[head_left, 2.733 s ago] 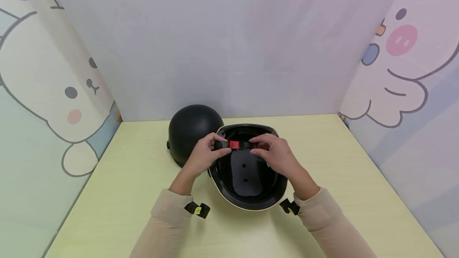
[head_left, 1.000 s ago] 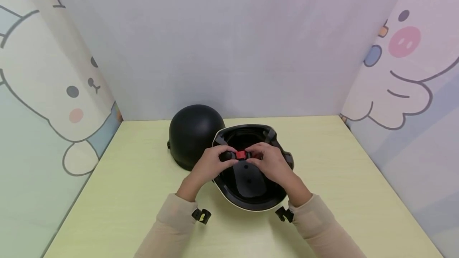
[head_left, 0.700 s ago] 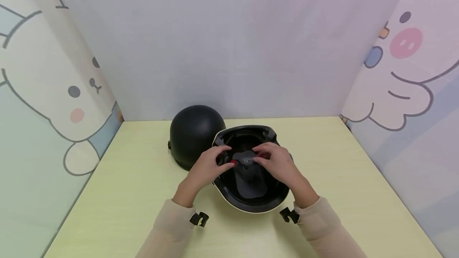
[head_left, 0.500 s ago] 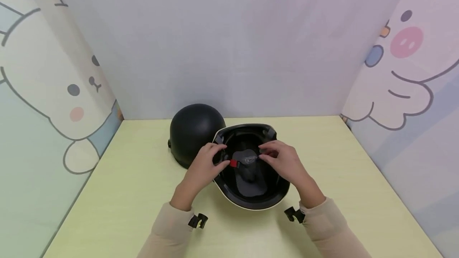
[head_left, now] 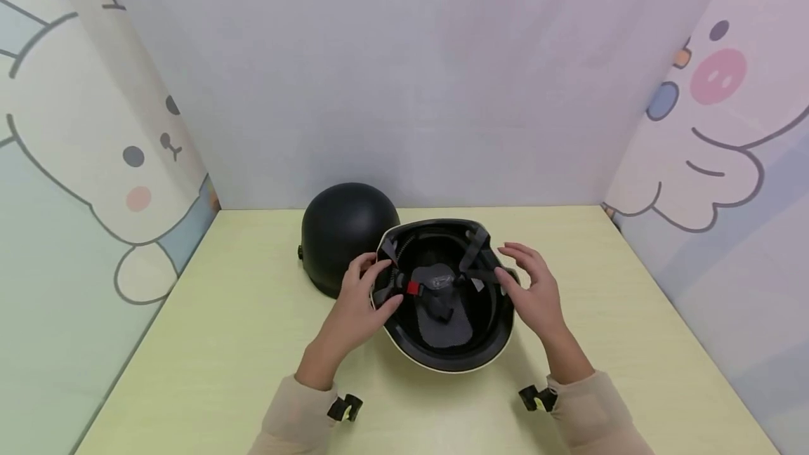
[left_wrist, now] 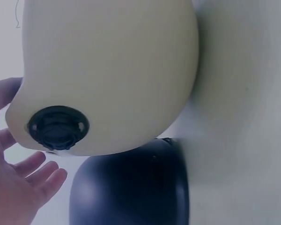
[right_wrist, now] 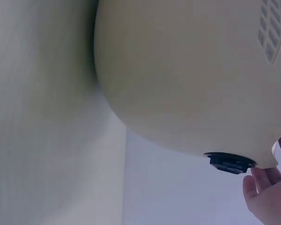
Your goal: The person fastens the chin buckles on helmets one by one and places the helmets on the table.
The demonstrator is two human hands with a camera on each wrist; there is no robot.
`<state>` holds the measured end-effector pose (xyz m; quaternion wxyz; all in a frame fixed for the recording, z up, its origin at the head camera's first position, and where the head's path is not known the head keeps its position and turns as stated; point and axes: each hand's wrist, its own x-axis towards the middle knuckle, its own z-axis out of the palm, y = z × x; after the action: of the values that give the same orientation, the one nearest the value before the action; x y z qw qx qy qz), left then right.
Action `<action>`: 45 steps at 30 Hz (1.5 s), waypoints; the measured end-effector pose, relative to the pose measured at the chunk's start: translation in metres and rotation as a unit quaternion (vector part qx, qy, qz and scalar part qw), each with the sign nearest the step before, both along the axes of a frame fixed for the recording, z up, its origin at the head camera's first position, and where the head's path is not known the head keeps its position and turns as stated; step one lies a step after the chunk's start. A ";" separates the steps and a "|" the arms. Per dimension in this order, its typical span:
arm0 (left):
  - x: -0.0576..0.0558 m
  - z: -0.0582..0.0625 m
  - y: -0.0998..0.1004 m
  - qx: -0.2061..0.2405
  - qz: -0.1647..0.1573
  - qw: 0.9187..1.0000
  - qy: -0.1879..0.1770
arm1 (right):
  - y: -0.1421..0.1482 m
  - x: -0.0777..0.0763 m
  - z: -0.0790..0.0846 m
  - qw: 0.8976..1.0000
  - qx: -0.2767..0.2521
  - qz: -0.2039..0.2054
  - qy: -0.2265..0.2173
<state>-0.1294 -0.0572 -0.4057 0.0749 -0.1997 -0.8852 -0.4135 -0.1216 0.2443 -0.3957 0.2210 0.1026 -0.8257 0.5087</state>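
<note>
Head view: an upturned helmet (head_left: pixel 451 359) sits mid-worktop (head_left: pixel 221 343), black helmet (head_left: pixel 344 237) behind it to the left.
The left hand (head_left: pixel 357 309) and right hand (head_left: pixel 538 298) flank its rim, fingers parted, neither clamped on anything. Resting on its rounded crown, it could roll if pushed unevenly, perhaps knocking the black helmet. Only the head view shows the red buckle (head_left: pixel 413 288) inside; the left wrist view reveals the pale shell (left_wrist: pixel 112 65) and round dark knob (left_wrist: pixel 58 127).

A pale yellow table (head_left: pixel 208 343) with a flat, faintly grained top bears an upturned cream helmet (head_left: pixel 445 328) with a black inside. Beyond the cream helmet and to its left, a black helmet (head_left: pixel 347 230) sits dome up, partly hidden by it.
</note>
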 end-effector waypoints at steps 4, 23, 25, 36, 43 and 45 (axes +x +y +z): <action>0.003 -0.006 -0.002 0.014 0.002 0.999 -0.029 | 0.003 0.005 -0.002 1.000 -0.024 0.015 -0.010; 0.009 -0.032 0.008 0.088 -0.003 0.992 -0.089 | 0.012 -0.003 -0.052 0.973 -0.164 0.087 -0.136; 0.007 -0.034 0.010 0.094 -0.005 0.992 -0.083 | 0.010 -0.003 -0.051 0.967 -0.193 0.090 -0.139; -0.003 -0.043 0.027 0.126 -0.013 0.987 -0.097 | 0.007 -0.002 -0.040 0.955 -0.284 0.051 -0.073; -0.012 -0.052 0.038 0.154 -0.007 0.978 -0.140 | 0.010 -0.002 -0.024 0.950 -0.306 0.049 -0.048; -0.014 -0.055 0.042 0.164 -0.003 0.974 -0.155 | 0.011 -0.002 -0.021 0.951 -0.302 0.037 -0.050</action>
<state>-0.1433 -0.0151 -0.4606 -0.0333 -0.1209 -0.8056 -0.5790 -0.1236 0.2551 -0.4162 0.1812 0.0365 -0.6392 0.7465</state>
